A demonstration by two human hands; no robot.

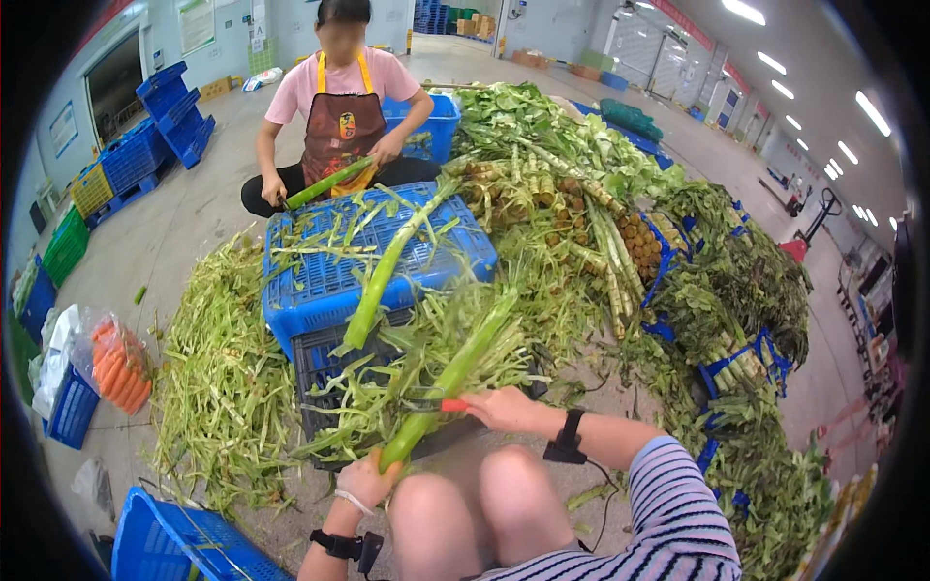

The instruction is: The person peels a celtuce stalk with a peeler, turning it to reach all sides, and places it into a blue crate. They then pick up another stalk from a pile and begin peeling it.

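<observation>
Wrapped around the lower end of a long green celtuce stem (pixel 465 366) is my left hand (pixel 364 482), near my knees. The stem slants away from me, partly peeled to smooth bright green. My right hand (pixel 502 409) grips the red handle of a peeler (pixel 452 405), whose blade lies across the stem a little above my left hand. Peel strips (pixel 426 363) heap around the stem on a black crate (pixel 318 387). Another peeled celtuce stem (pixel 383 276) rests on an upturned blue crate (pixel 291 290) just beyond.
Opposite me a person (pixel 339 107) in a brown apron holds another stem. Peelings (pixel 223 378) cover the floor at left. Unpeeled celtuce (pixel 542 194) piles up at right, with leafy bundles (pixel 736 261). A blue basket (pixel 184 542) stands lower left, bagged carrots (pixel 118 368) farther left.
</observation>
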